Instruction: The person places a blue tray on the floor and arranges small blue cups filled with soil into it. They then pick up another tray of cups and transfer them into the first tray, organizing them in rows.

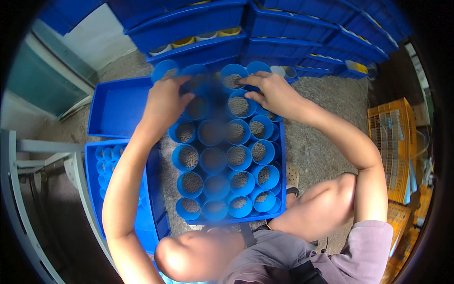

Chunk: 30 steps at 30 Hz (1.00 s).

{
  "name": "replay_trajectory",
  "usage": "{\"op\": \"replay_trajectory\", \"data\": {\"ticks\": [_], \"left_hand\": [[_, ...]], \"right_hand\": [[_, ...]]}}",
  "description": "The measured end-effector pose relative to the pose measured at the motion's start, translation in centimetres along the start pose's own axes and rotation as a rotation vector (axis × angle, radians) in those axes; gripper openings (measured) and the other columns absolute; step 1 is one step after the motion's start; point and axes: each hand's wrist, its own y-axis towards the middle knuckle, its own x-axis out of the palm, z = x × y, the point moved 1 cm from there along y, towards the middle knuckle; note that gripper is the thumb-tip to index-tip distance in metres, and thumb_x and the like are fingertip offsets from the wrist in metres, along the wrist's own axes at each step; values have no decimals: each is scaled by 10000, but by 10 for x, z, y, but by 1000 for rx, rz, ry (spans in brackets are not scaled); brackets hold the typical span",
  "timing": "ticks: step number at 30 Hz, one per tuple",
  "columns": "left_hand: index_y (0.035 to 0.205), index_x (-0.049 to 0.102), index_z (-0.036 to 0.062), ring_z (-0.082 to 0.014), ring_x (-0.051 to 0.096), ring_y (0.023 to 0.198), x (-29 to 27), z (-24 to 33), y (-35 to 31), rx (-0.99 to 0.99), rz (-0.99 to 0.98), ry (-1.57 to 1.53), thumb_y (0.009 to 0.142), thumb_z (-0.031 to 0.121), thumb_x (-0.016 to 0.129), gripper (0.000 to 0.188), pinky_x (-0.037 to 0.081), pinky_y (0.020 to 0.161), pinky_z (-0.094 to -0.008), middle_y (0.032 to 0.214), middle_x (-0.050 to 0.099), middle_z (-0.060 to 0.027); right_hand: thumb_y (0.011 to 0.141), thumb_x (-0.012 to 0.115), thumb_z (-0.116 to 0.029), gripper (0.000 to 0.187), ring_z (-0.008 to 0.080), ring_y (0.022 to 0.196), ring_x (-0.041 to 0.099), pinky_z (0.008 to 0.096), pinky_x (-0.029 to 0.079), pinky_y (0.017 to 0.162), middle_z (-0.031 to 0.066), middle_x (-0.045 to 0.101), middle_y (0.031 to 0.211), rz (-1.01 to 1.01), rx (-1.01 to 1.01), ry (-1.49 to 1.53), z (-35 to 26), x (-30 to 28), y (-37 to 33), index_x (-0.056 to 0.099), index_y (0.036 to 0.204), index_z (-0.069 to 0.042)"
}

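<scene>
Rows of blue cups, many with grey pellets inside, stand close together in front of me. At the far left corner my left hand reaches over a blue cup, thumb and forefinger apart; its other fingers are partly hidden. My right hand is at the far right, its forefinger stretched over the rim of a pellet-filled cup. Its thumb lies lower, by the cup in the row below, and its other fingers reach toward another blue cup. Neither hand clearly grips a cup. A blurred strip obscures the middle column.
The cups stand on a blue tray. A blue bin lies to the left, beside another blue bin holding smaller blue cups. Stacked blue bins line the back. An orange crate stands right; a metal frame stands left.
</scene>
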Motion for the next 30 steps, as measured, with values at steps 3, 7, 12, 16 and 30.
{"op": "replay_trajectory", "data": {"ticks": [3, 7, 12, 16, 30], "left_hand": [[1192, 701, 44, -320, 703, 859, -7, 0, -2, 52, 118, 33, 859, 173, 754, 361, 551, 750, -425, 1131, 691, -230], [1007, 721, 13, -252, 631, 615, -16, -45, -11, 94, 638, 24, 902, 158, 726, 179, 497, 585, -346, 830, 701, -159], [1017, 638, 24, -401, 656, 899, 45, -179, -22, -307, 667, 244, 933, 221, 617, 216, 521, 737, -504, 961, 670, -202], [1171, 639, 17, -436, 644, 1121, 141, -260, -32, -745, -146, 144, 858, 285, 697, 416, 543, 927, -509, 1177, 663, -267], [992, 729, 47, -386, 706, 940, -16, -202, -21, -820, 437, -21, 770, 128, 720, 236, 577, 829, -478, 967, 720, -219]], "right_hand": [[902, 688, -148, 421, 418, 962, 677, 460, 565, 823, 249, 665, 1150, -17, -44, -89, -8, -3, 1, 603, 1294, -21], [893, 704, -148, 502, 428, 946, 664, 470, 562, 791, 213, 643, 1224, 10, -4, -231, -20, -16, -13, 554, 1371, -109], [864, 704, -17, 574, 375, 868, 683, 410, 560, 711, 195, 628, 1266, 39, 63, -196, -52, -62, -71, 528, 1402, -108], [809, 755, -114, 429, 347, 959, 705, 405, 598, 763, 164, 688, 1152, -212, 66, -360, -95, -79, -131, 636, 1218, -66], [907, 634, -100, 100, 438, 795, 644, 488, 519, 688, 225, 659, 913, -417, 40, -290, -74, -53, -140, 676, 983, -50]]}}
